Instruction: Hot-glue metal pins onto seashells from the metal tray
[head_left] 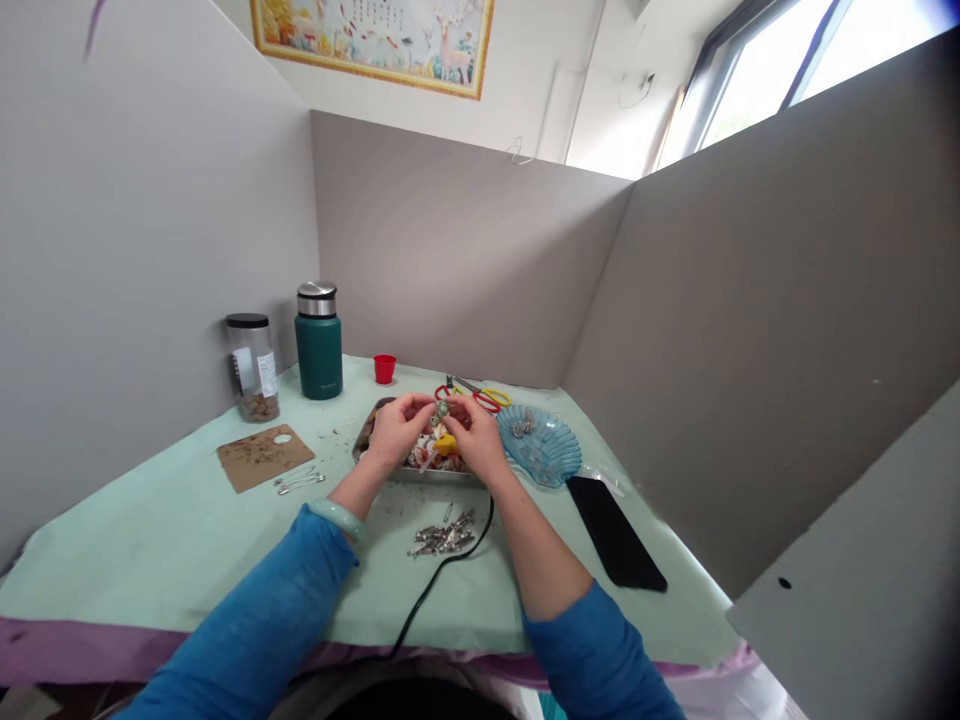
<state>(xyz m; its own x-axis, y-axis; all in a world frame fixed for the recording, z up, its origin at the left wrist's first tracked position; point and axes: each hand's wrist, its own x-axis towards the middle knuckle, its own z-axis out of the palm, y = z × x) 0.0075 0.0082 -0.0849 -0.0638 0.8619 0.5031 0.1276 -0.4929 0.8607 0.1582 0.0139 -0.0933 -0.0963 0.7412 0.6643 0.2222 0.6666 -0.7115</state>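
Observation:
Over a metal tray (435, 477) my two hands meet at a small green, bead-like piece (442, 409). My left hand (403, 425) pinches it from the left, and my right hand (474, 435) closes on its right side. The fingertips partly cover the piece, so its exact kind is unclear. Below them the tray holds a jumble of small colourful items, among them a yellow one (445, 444). On the cloth nearer to me lies a pile of small silvery metal pins or clasps (444, 535).
A blue shell-shaped dish (551, 450) and a black phone-like slab (616, 533) lie right. Scissors (491, 398) and a red cup (385, 369) stand behind. Leftward are a green flask (319, 350), a jar (255, 370), brown card (262, 458) and safety pins (300, 481). A black cable (439, 572) crosses the front.

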